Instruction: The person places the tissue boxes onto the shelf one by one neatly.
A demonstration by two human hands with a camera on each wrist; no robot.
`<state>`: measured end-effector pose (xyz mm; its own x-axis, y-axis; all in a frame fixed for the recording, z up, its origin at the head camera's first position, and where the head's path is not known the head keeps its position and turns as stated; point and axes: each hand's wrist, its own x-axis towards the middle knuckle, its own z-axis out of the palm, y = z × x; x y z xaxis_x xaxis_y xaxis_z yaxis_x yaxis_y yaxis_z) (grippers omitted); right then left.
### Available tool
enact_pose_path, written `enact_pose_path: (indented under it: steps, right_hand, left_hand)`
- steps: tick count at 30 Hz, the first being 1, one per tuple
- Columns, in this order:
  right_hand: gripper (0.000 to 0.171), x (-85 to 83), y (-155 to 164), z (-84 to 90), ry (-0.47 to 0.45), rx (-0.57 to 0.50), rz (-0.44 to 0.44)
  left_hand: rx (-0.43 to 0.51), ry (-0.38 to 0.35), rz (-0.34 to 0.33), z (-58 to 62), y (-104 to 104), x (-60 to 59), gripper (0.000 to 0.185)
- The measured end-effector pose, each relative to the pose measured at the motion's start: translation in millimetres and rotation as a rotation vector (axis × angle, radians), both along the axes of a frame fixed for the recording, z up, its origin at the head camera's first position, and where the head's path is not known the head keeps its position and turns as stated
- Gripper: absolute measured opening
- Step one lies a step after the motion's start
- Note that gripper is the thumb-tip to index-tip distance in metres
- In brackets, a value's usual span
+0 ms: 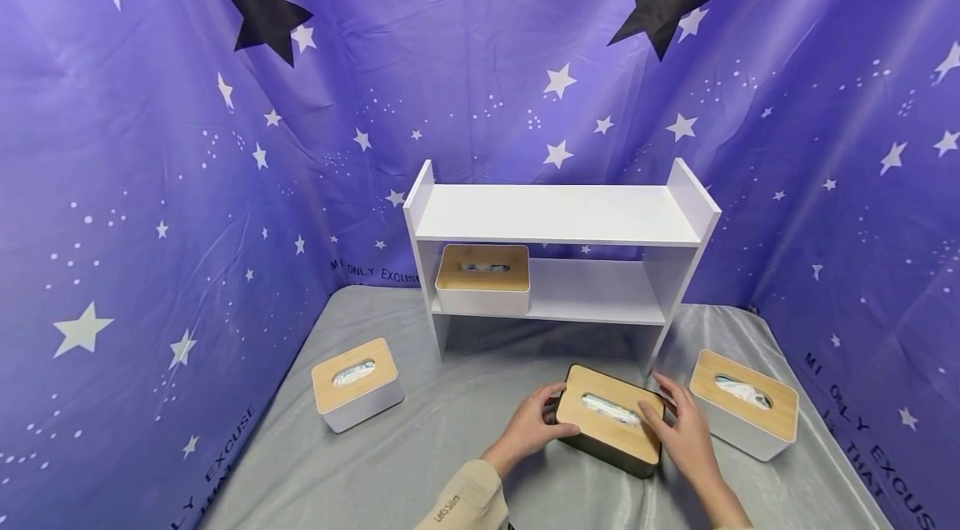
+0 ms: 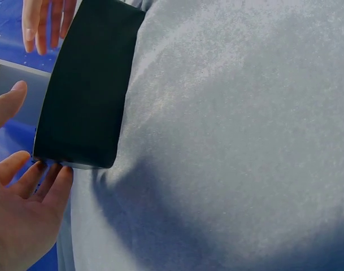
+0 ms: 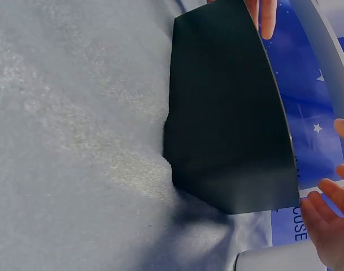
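A black tissue box with a wooden lid point(image 1: 609, 422) sits on the grey cloth just in front of the white shelf unit point(image 1: 558, 213). My left hand point(image 1: 536, 422) is at its left end, with the thumb on the lid's edge. In the left wrist view the left fingers point(image 2: 44, 183) lie straight, right at the corner of the dark box wall point(image 2: 84, 90). My right hand point(image 1: 682, 430) flanks the right end. In the right wrist view its fingers point(image 3: 330, 217) are loosely spread, a little apart from the black wall point(image 3: 228, 118). Neither hand grips the box.
A white tissue box point(image 1: 483, 280) stands on the shelf's lower board at the left. Two more white boxes sit on the cloth, one at the left point(image 1: 356, 384) and one at the right point(image 1: 742, 413), close to my right hand. Purple star curtains close in three sides.
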<state>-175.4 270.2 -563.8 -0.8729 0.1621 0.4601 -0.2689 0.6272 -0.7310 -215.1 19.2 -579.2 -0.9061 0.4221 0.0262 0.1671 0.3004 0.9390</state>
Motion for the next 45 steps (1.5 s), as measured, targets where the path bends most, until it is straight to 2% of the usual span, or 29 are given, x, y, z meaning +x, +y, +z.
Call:
enact_pose_path:
  steps: [6,26,34,45]
  right_hand:
    - [0.052,4.8,0,0.1,-0.060,0.033,-0.036]
    - [0.055,20.9,-3,-9.3,-0.123,-0.073,-0.040]
    - [0.061,25.8,-4,-12.0,-0.212,-0.086,-0.057]
    - [0.072,33.9,0,-14.9,-0.375,-0.106,-0.056]
  left_hand:
    - [0.016,-0.042,0.013,-0.9,0,1.5,0.075]
    - [0.058,-0.057,0.010,-0.4,1,1.2,0.074]
    - [0.062,-0.082,0.022,-1.9,1,1.5,0.074]
    - [0.016,-0.045,0.035,-4.3,1,-0.5,0.070]
